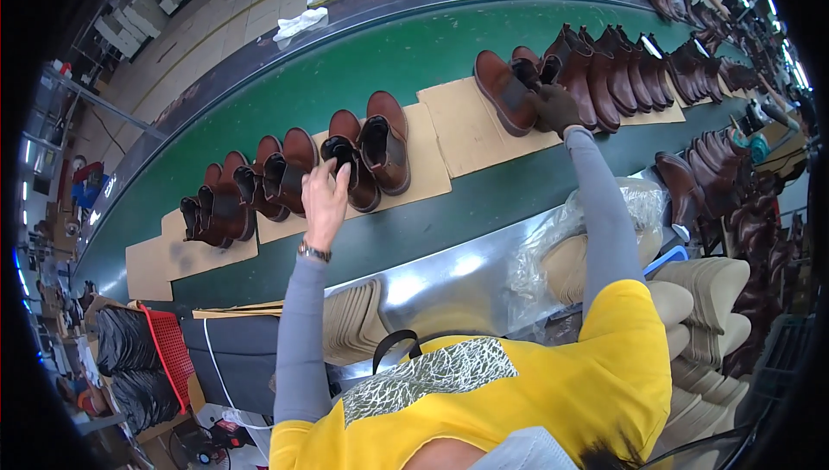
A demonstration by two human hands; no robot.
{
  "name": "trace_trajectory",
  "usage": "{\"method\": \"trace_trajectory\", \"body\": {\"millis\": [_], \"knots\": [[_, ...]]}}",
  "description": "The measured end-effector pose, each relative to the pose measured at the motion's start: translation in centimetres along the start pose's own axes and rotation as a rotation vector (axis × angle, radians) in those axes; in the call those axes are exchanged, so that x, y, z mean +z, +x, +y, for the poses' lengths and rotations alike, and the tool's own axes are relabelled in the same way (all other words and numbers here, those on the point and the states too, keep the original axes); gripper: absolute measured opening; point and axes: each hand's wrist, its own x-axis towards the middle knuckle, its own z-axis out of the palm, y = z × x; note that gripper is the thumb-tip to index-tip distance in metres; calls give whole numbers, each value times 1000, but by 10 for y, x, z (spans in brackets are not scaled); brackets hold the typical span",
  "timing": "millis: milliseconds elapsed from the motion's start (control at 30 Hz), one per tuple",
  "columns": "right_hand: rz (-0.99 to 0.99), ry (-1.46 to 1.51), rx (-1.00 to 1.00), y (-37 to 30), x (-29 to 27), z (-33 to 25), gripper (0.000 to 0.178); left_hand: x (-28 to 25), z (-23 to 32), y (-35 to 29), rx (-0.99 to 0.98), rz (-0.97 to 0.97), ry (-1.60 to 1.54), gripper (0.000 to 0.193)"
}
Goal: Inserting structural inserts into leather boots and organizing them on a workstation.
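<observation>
My left hand is bare, its fingers apart and holding nothing. It hovers in front of a brown leather boot and beside another brown boot in the left-hand row. My right hand, in a dark glove, reaches out to the right and is closed at the ankle opening of a reddish-brown boot. That boot lies with its toe pointing away from me, over a cardboard sheet. The gloved fingertips are partly hidden against the dark leather.
Several brown boots stand close together at the right on the green conveyor belt. Beige insoles are stacked near me, with plastic wrap beside more of them. A red basket stands at lower left. A white cloth lies on the far edge.
</observation>
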Motion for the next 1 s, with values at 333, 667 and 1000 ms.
{"method": "trace_trajectory", "body": {"millis": [333, 667, 1000], "knots": [[214, 478, -152, -205, 68, -109, 54, 76, -15, 83, -190, -480, 245, 34], [-110, 375, -306, -307, 94, -138, 48, 103, 28, 134, -137, -337, 165, 22], [-117, 389, -295, -306, 98, -150, 44, 181, 119, 157, 58, -349, -134, 29]]}}
